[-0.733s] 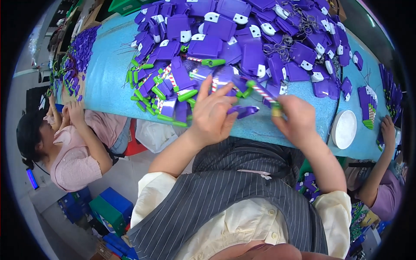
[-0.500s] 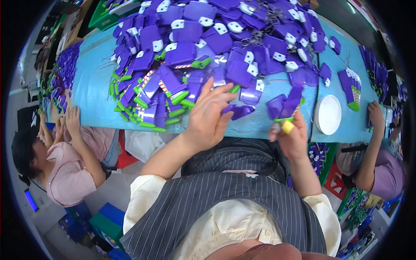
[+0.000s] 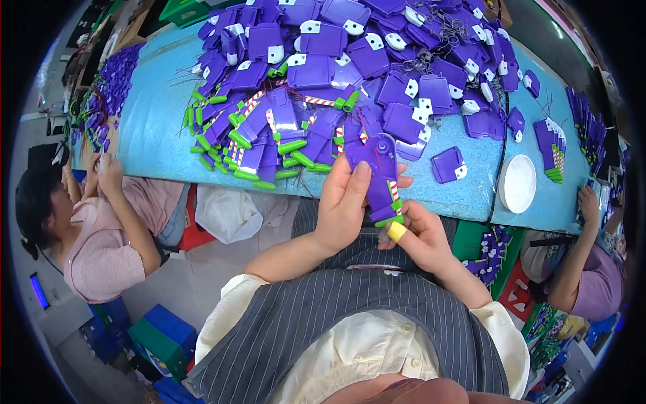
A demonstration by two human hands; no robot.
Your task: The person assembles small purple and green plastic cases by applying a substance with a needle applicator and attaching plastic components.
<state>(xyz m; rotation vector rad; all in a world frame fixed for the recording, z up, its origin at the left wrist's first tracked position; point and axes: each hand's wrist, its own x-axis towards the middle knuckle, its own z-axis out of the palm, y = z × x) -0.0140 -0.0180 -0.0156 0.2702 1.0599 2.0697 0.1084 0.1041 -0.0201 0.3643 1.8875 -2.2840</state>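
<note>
Both my hands meet at the table's near edge around one purple plastic casing (image 3: 381,172) with a red-and-white striped strip and a green end. My left hand (image 3: 340,209) grips its upper left side, thumb across the front. Below, my right hand (image 3: 424,239) pinches the green end; yellow tape wraps one of its digits. A round boss and thin red wire show in the casing's upper part. Just beyond lies a heap of similar purple pieces with striped strips and green ends (image 3: 291,146). A single purple plate with a white corner (image 3: 447,165) lies to the right.
A large pile of purple plates with white corners (image 3: 323,37) covers the far table (image 3: 155,148). A round white dish (image 3: 518,183) stands at right, near a fanned stack of purple pieces (image 3: 552,145). People work at left (image 3: 108,236) and right (image 3: 585,269).
My left hand has come down from the heap and closed on the purple casing. My right hand has moved left with the green-ended piece, and the hands now meet.
</note>
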